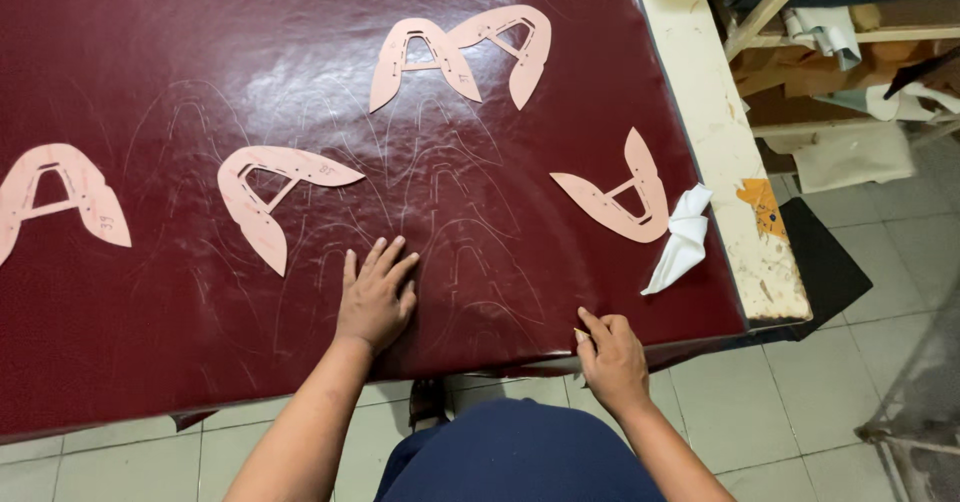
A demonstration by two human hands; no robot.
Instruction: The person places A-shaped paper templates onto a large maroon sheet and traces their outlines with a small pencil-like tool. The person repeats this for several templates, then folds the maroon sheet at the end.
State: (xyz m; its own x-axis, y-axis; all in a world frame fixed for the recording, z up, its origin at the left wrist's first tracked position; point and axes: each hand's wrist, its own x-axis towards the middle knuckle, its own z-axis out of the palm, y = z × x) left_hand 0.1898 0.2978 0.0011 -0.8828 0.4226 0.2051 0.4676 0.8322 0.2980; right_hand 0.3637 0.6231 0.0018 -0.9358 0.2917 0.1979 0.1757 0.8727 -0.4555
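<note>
A glossy, dark red leather sheet [200,52] covers the worktable, its surface shiny with glare and lightly wrinkled, and scored all over with faint pale traced outlines [470,262] of curved, winged shapes. The left hand [375,297] lies flat on the leather near the front edge, palm down, fingers released and spread, gripping nothing; it rests just left of those outlines. The right hand [612,357] sits at the very front edge of the sheet, its fingers curled and pinched together at the leather's rim; whether it grips the edge or a small tool cannot be told. Five flat pink templates of stiff card lie on the leather, each a pointed, wing-like form with a cut-out window: one [60,194] at far left, one [265,197] just up and left of the left hand, a pair [420,62] [520,42] touching at the top centre, and one [620,197] near the right edge. Beside that last one a crumpled white cloth [685,237] hangs over the sheet's border. The bare table edge [720,142] to the right is cream paint, chipped and stained, with an orange patch. Below it a black mat [825,262] lies on pale floor tiles [760,422]. The person's dark blue garment [515,462] shows at the bottom.
</note>
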